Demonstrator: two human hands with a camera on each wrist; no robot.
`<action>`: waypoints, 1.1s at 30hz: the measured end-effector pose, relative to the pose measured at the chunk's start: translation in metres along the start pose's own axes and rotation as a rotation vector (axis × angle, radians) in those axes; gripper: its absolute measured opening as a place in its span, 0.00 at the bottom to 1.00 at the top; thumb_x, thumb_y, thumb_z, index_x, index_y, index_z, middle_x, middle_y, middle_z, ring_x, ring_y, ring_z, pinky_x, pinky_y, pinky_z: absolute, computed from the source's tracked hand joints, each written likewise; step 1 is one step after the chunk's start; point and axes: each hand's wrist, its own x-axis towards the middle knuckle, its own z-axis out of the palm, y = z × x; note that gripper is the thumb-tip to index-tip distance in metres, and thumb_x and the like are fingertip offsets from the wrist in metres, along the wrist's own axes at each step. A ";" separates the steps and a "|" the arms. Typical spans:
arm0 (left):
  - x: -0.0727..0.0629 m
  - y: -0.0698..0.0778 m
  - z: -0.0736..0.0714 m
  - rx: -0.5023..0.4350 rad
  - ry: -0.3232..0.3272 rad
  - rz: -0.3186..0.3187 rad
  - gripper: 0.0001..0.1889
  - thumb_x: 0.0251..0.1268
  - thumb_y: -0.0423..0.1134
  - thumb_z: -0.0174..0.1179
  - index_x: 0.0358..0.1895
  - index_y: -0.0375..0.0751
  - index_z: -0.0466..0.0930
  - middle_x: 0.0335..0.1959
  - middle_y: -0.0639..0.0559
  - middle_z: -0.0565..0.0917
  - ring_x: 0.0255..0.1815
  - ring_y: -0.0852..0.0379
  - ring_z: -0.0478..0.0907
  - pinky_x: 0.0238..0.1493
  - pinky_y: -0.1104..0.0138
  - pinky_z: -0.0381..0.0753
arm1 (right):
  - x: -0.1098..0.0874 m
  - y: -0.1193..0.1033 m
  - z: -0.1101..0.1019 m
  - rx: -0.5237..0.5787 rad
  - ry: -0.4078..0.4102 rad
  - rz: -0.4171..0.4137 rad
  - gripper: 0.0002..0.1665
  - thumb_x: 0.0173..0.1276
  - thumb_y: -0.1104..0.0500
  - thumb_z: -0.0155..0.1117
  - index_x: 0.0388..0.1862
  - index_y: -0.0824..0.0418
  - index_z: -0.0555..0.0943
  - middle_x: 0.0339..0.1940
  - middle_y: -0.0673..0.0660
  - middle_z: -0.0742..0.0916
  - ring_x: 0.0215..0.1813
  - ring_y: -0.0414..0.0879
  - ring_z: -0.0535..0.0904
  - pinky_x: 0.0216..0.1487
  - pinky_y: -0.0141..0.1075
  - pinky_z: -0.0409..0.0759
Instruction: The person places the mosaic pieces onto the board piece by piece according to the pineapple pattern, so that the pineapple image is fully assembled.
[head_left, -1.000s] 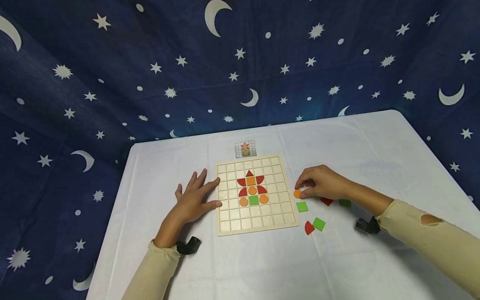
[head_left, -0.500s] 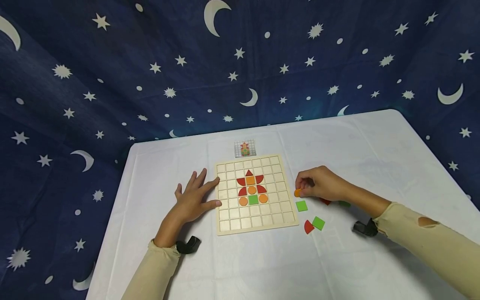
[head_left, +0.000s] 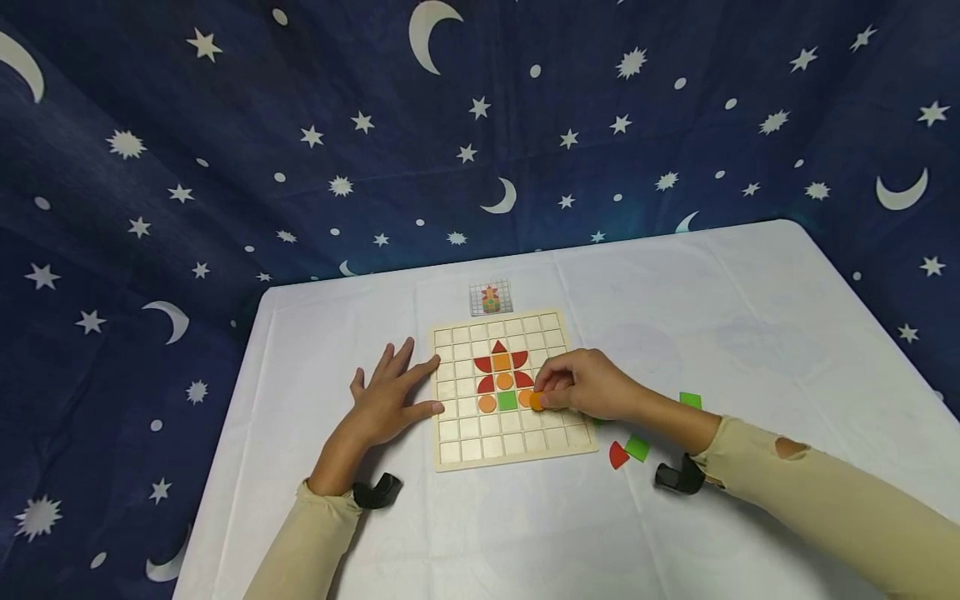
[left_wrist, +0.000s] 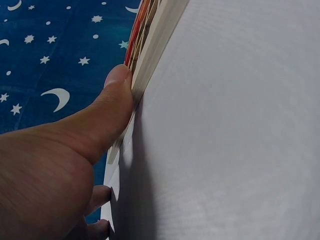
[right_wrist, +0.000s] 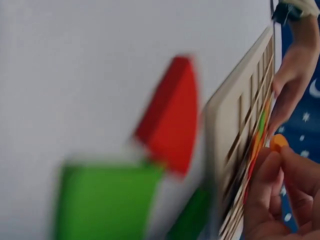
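Note:
My left hand [head_left: 392, 400] lies spread on the cloth, with forefinger and thumb against the left edge of the wooden grid board [head_left: 491, 446]. In the left wrist view the thumb [left_wrist: 117, 92] presses on the board's side. Over the board, my right hand [head_left: 592, 386] pinches an orange disc [right_wrist: 278, 143] between thumb and fingers, close to another orange disc [head_left: 526, 398] lying in a cell. Red quarter circles [head_left: 482, 364], a red triangle [head_left: 498, 347], an orange square [head_left: 501, 362] and a green square [head_left: 507, 401] also sit in the grid.
Behind the board lies a small pattern card [head_left: 491, 298]. Loose on the right are a red quarter-circle piece [head_left: 618, 455] and green squares [head_left: 637, 448], one farther right, one mostly hidden by the hand. A starry curtain [head_left: 420, 150] hangs behind the white table [head_left: 360, 304].
My right hand has lifted the orange disc off the cloth and carried it left over the board. The green square under the forearm shows again. My left hand has stayed put.

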 end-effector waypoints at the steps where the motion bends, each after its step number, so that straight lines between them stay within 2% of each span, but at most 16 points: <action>1: 0.000 0.000 0.000 0.003 -0.001 -0.001 0.41 0.61 0.62 0.69 0.77 0.60 0.67 0.85 0.43 0.48 0.86 0.35 0.38 0.70 0.24 0.37 | 0.002 -0.003 0.004 0.003 -0.003 -0.007 0.05 0.62 0.59 0.77 0.36 0.51 0.88 0.29 0.45 0.88 0.33 0.43 0.81 0.36 0.30 0.80; 10: 0.002 0.000 0.001 0.011 -0.005 -0.007 0.41 0.60 0.63 0.69 0.77 0.61 0.66 0.86 0.44 0.47 0.86 0.35 0.37 0.71 0.24 0.36 | 0.011 -0.014 0.032 -0.069 0.032 -0.052 0.04 0.58 0.60 0.79 0.29 0.51 0.90 0.23 0.41 0.87 0.30 0.36 0.81 0.35 0.31 0.79; 17: 0.002 -0.002 0.001 0.008 -0.011 -0.012 0.42 0.60 0.63 0.69 0.77 0.61 0.66 0.86 0.44 0.46 0.86 0.36 0.36 0.71 0.25 0.36 | 0.012 -0.017 0.043 -0.118 0.035 -0.063 0.06 0.58 0.62 0.78 0.27 0.50 0.91 0.20 0.40 0.85 0.28 0.36 0.78 0.34 0.31 0.77; 22: 0.001 -0.002 0.001 0.000 -0.012 -0.011 0.41 0.60 0.63 0.69 0.77 0.61 0.67 0.86 0.44 0.47 0.86 0.36 0.37 0.70 0.25 0.36 | 0.012 -0.015 0.045 -0.138 0.046 -0.084 0.06 0.60 0.60 0.78 0.27 0.48 0.91 0.22 0.39 0.86 0.30 0.36 0.77 0.34 0.31 0.77; 33: 0.001 -0.001 0.000 0.011 -0.012 -0.011 0.41 0.60 0.63 0.69 0.77 0.61 0.67 0.86 0.43 0.47 0.86 0.35 0.37 0.70 0.24 0.36 | 0.008 -0.012 0.042 -0.133 0.039 -0.131 0.07 0.55 0.63 0.81 0.28 0.53 0.90 0.23 0.41 0.86 0.28 0.32 0.78 0.33 0.29 0.79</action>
